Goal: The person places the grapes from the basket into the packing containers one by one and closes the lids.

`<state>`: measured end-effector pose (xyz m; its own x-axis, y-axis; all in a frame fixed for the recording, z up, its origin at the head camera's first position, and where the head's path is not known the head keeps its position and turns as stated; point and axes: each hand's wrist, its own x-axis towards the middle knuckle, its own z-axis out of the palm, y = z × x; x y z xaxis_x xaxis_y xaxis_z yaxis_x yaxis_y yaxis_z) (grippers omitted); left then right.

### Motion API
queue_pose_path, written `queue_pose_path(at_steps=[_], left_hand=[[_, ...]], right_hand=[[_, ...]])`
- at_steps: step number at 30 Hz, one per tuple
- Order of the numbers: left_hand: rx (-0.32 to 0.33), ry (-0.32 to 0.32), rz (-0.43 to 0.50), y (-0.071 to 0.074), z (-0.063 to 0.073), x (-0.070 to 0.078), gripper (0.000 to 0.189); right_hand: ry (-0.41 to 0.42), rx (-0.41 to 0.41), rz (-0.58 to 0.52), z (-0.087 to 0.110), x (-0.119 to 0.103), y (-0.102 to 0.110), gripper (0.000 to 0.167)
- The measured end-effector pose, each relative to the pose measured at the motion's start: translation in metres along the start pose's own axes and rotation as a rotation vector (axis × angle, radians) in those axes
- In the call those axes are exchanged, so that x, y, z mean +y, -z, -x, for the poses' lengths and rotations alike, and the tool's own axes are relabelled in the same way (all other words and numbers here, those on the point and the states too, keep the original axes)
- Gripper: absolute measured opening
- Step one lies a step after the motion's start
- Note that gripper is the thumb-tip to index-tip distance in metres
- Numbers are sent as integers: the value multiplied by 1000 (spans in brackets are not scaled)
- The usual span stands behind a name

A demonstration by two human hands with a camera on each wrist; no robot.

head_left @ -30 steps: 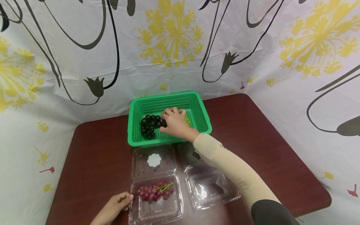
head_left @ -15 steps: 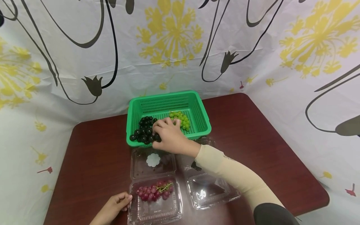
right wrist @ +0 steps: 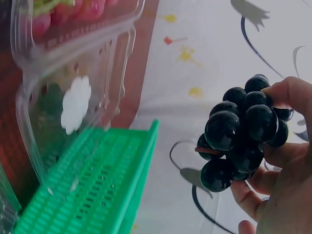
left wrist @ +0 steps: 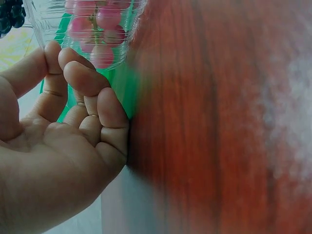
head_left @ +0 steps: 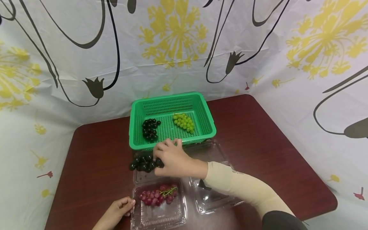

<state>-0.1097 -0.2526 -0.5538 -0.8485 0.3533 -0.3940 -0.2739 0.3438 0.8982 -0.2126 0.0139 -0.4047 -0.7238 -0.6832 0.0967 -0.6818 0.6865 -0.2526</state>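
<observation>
My right hand (head_left: 173, 161) grips a bunch of black grapes (head_left: 143, 163), its thumb and fingers curled round one end. In the head view the bunch hangs over the raised lid of a clear plastic clamshell box (head_left: 161, 219). Red grapes (head_left: 155, 196) with a green stem lie in that box. At the box's left edge, my left hand (head_left: 119, 209) pinches the rim between thumb and forefinger; the left wrist view shows the other fingers (left wrist: 112, 109) curled in. The right wrist view shows the held grapes close up, with a short brown stem.
Behind the boxes stands a green basket (head_left: 133, 124) holding another black bunch (head_left: 149, 129) and green grapes (head_left: 184, 123). A second open clear box (head_left: 211, 204) lies to the right, partly under the right forearm. A white scalloped sticker (right wrist: 76, 105) marks the first lid.
My right hand has lifted one black bunch out of the basket and brought it nearer, over the lid. One black bunch stays in the basket. The left hand keeps its place on the rim.
</observation>
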Motion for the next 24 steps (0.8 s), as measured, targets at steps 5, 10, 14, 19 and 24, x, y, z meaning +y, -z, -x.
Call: queue_pose_path(at_steps=[5,10,14,19,24], left_hand=[[-7,-7,-2,-1,1,0,37],[10,-19,-13,-1,2,1,36],[8,-47,-4,-1,1,-1,35],[-15,-91,18,0,0,-4,36],[4,-43,-2,-1,1,-1,36]], right_hand=[[23,-51,17,15,-10,-8,23],[37,-108,22,27,-17,-17,23],[49,-157,25,36,-21,-24,24],[82,-202,53,45,-24,-35,26],[101,-243,80,51,-26,-45,27]])
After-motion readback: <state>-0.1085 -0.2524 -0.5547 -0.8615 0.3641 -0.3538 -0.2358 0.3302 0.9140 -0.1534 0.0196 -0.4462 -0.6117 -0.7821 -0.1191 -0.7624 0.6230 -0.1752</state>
